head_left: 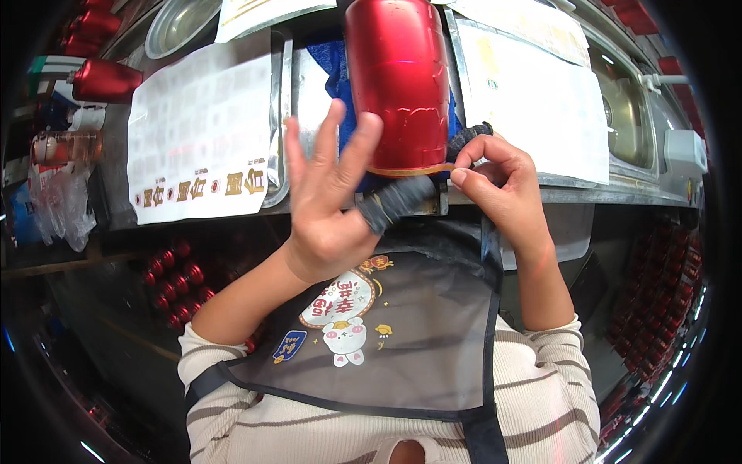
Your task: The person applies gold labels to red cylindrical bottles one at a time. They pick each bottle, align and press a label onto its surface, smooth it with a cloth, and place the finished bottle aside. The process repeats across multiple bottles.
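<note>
A large glossy red bottle (398,85) lies on a blue cloth (335,66) at the counter's front, its near end toward me. Along that end runs a thin orange strip (413,171). My right hand (502,185) pinches at the strip's right end, thumb and forefinger together; a dark wrap (468,136) covers one of its fingers. Close by the bottle's left side, my left hand (328,201) has its fingers spread and slightly blurred, holding nothing. Dark tape wraps its thumb, which points toward the bottle's near end.
To the left, a printed white sheet (205,127) lies over a metal tray (280,155). Another white sheet (533,100) is at the right, beside a metal sink (627,108). A metal basin (179,27), a smaller red bottle (107,80) and plastic bags (66,209) stand farther left.
</note>
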A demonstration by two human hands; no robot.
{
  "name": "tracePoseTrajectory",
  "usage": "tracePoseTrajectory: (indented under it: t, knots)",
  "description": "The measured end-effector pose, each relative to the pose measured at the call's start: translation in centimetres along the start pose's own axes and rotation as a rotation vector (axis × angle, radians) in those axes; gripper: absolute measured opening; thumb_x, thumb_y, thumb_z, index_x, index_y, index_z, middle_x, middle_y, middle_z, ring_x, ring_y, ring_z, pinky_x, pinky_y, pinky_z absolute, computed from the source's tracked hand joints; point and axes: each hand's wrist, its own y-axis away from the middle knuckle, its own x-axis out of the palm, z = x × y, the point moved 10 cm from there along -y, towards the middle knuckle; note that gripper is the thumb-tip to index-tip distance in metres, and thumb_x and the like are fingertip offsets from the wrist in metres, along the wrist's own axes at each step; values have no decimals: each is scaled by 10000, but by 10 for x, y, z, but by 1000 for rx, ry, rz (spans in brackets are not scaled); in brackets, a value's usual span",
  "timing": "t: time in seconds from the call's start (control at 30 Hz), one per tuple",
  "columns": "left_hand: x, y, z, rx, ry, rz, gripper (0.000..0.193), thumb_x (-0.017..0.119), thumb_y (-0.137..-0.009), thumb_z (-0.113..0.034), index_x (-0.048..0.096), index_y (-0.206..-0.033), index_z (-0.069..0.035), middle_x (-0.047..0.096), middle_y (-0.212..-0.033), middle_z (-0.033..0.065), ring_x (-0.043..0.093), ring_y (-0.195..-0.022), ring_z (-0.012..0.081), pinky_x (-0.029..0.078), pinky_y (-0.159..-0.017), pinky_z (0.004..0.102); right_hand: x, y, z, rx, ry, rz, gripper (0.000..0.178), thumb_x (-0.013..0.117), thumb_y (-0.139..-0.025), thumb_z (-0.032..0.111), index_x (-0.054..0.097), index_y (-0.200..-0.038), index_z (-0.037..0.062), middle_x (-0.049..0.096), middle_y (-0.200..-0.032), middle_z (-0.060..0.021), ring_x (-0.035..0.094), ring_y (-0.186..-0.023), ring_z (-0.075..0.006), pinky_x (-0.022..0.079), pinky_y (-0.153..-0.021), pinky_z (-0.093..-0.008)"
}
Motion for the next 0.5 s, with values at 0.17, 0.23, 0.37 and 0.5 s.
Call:
tracePoseTrajectory:
  t: [0.17,0.23,0.37,0.5]
  knots:
    - [4,0,5,-73,-105,110,431,832,-719,-109,762,-1132,-207,410,-1521,247,367,-1400,499,163,-1100,701,-1,-3,-12,104,-150,56,66,669,-845,38,620,-815,5,582,-815,23,510,-661,1,382,-575,-165]
    - [4,-3,1,-25,-136,117,447,830,-705,-111,763,-1135,-214,415,-1519,245,383,-1389,496,171,-1098,698,-1,-4,-8,64,-129,44,54,647,-853,31,616,-815,11,586,-784,34,508,-656,6,381,-573,-161]
    - [8,-11,-4,77,-184,130,391,804,-666,-122,775,-1049,-201,444,-1501,239,416,-1367,491,178,-1093,700,0,-4,-9,44,-130,43,42,643,-850,24,616,-822,9,589,-788,31,513,-663,9,388,-580,-158]
    - [9,-29,-18,119,-194,33,140,710,-646,-177,615,-656,-74,563,-1400,208,496,-1280,526,244,-1025,759,1,-5,-8,85,-104,36,35,644,-849,20,621,-825,9,595,-814,22,517,-676,7,393,-592,-156]
